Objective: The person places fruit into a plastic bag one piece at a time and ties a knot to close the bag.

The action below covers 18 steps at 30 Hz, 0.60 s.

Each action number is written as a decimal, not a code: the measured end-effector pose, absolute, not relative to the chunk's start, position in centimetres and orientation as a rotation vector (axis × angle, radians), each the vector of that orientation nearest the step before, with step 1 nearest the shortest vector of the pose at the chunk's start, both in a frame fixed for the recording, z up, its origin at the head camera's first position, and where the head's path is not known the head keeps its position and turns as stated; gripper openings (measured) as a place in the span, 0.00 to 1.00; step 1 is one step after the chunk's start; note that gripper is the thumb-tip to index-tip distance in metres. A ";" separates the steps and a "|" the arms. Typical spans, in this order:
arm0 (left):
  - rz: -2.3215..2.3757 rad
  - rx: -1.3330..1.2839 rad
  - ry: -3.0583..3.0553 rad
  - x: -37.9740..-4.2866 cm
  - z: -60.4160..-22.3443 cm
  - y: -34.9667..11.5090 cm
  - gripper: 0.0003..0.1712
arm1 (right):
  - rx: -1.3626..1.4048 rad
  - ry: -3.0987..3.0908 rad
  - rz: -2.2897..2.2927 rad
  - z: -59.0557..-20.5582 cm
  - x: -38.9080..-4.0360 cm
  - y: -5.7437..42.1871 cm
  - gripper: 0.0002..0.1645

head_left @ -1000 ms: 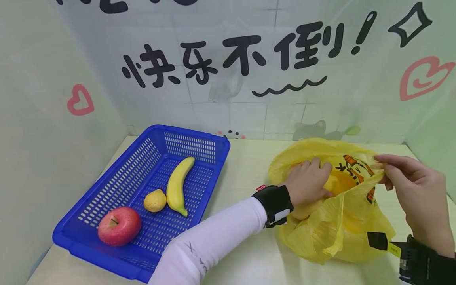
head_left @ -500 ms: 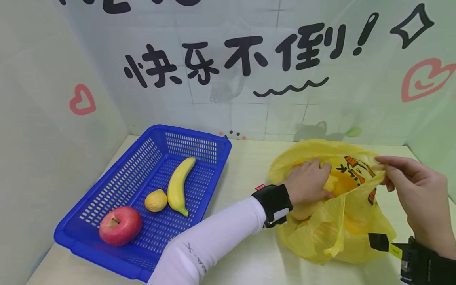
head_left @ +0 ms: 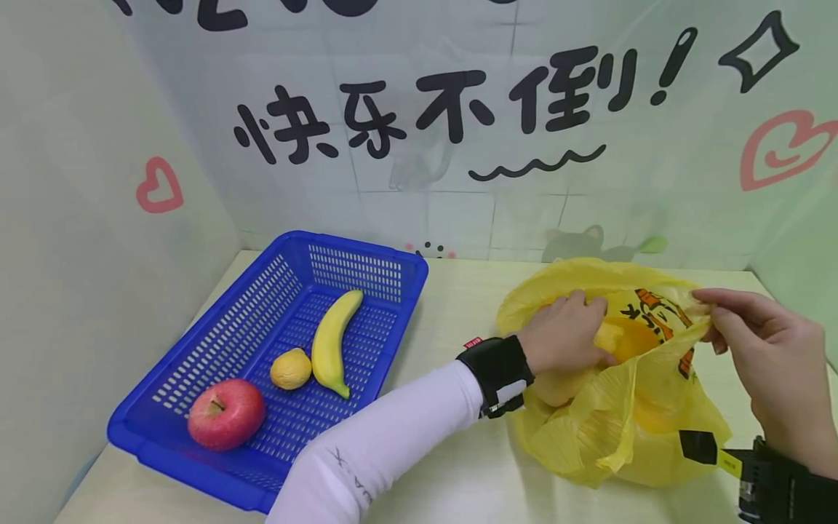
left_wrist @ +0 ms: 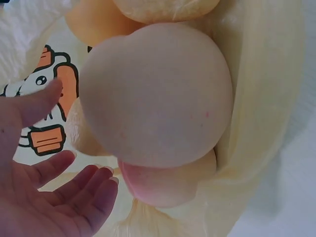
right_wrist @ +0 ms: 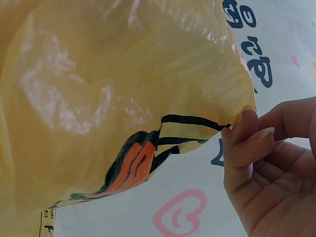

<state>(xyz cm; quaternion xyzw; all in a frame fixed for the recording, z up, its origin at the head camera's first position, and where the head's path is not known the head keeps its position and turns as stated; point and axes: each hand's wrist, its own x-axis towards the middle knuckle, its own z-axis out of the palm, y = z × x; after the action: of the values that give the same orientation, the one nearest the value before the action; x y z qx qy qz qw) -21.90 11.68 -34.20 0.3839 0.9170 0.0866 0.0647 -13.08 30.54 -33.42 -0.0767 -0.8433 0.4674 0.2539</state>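
A yellow plastic bag (head_left: 583,451) printed with a cartoon figure stands with its mouth wide. My left hand (head_left: 566,331) reaches into it from the left. In the left wrist view its fingers are spread loosely beside a large pale round fruit (left_wrist: 158,98), with no grip on it. A pinkish fruit (left_wrist: 163,185) lies partly hidden under that one, and an orange-coloured one (left_wrist: 96,22) shows behind it. My right hand (head_left: 775,356) pinches the bag's rim between thumb and fingers and holds it out to the right, as the right wrist view also shows.
To the left is a blue slotted basket (head_left: 376,280) holding a red apple (head_left: 225,413), a small wrinkled yellow fruit (head_left: 291,369) and a banana (head_left: 332,346). A printed wall sheet (head_left: 452,218) closes off the back of the pale table (head_left: 452,451).
The head view has shifted slightly, so everything sits a little further right and lower. Both hands keep their places at the bag.
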 end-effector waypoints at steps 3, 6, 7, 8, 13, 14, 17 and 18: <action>0.293 1.170 2.747 -22.1 -33.9 11.1 0.36 | -0.207 -2.291 1.277 -33.5 -13.1 30.5 0.16; 0.315 1.166 2.752 -22.4 -33.4 10.3 0.37 | -0.209 -2.293 1.287 -33.5 -13.0 30.5 0.16; 0.315 1.159 2.755 -22.4 -33.3 10.1 0.35 | -0.210 -2.293 1.290 -33.5 -13.0 30.5 0.16; 0.321 1.151 2.758 -22.6 -33.1 9.8 0.34 | -0.210 -2.292 1.293 -33.5 -13.0 30.4 0.16; 0.337 1.116 2.775 -23.1 -32.1 8.7 0.28 | -0.227 -2.293 1.287 -33.4 -13.0 30.4 0.16; 0.346 1.106 2.773 -23.2 -32.0 8.5 0.27 | -0.228 -2.294 1.283 -33.4 -13.0 30.4 0.16; 0.368 1.053 2.757 -23.4 -31.4 7.8 0.23 | -0.229 -2.296 1.276 -33.3 -13.0 30.4 0.16; 0.373 1.040 2.752 -23.5 -31.1 7.6 0.22 | -0.225 -2.296 1.275 -33.3 -13.0 30.4 0.16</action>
<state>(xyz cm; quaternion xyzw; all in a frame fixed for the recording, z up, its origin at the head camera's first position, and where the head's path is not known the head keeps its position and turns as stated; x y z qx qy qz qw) -23.49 7.59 -31.14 0.3493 0.9245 0.1251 0.0878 -12.97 30.36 -33.33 -0.0826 -0.8433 0.4683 0.2503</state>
